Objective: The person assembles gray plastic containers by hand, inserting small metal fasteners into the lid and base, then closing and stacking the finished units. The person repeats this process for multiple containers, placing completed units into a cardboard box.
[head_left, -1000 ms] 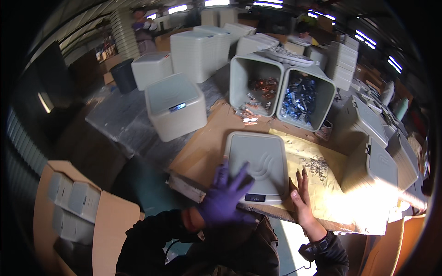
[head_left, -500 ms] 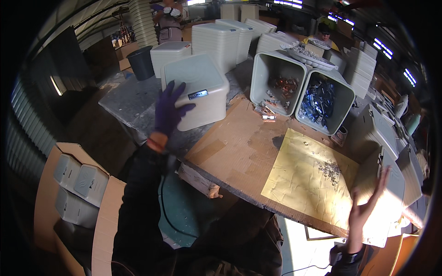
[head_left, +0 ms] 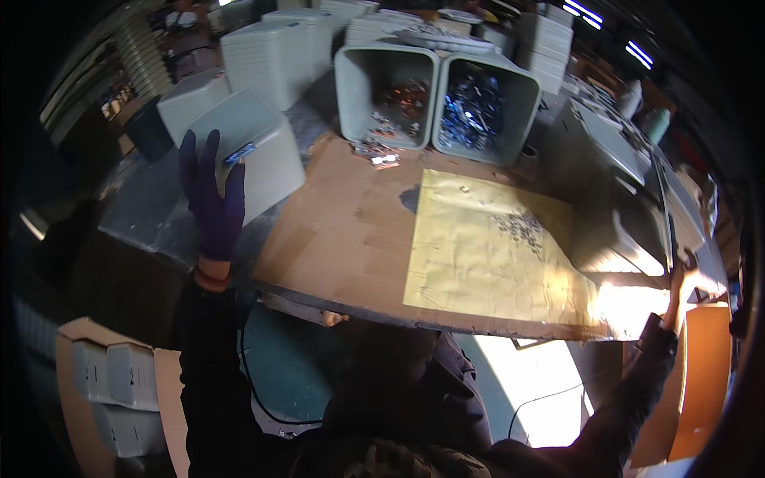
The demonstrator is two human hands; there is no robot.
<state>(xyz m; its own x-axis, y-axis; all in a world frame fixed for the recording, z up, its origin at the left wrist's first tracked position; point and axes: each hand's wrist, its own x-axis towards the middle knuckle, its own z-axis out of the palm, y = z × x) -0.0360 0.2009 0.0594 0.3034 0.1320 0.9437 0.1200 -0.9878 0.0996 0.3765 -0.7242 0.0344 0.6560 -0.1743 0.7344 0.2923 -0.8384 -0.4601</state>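
My left hand [head_left: 213,199], in a purple glove, is raised with its fingers apart beside a pale grey plastic bin [head_left: 267,159]. That bin stands upside down, and a small blue label [head_left: 240,153] on it sits just above my thumb. I cannot make out whether the glove touches the bin. At the far right my bare right hand [head_left: 682,275] is at the lower edge of a row of grey bins, right of the nearest bin [head_left: 610,223]. Its fingers are small and blurred, so their grip does not show.
Two bins on their sides hold orange pieces [head_left: 406,97] and blue pieces [head_left: 476,111]. Yellow paper [head_left: 470,263] with small metal bits [head_left: 522,229] lies on a cardboard-covered table [head_left: 319,231]. An open carton [head_left: 169,390] of grey containers stands lower left; bin stacks [head_left: 259,60] rise behind.
The view has swung right. My right hand has moved from above the paper's right side to the bins at the far right. My left hand stays beside the upturned bin, fingers still spread.
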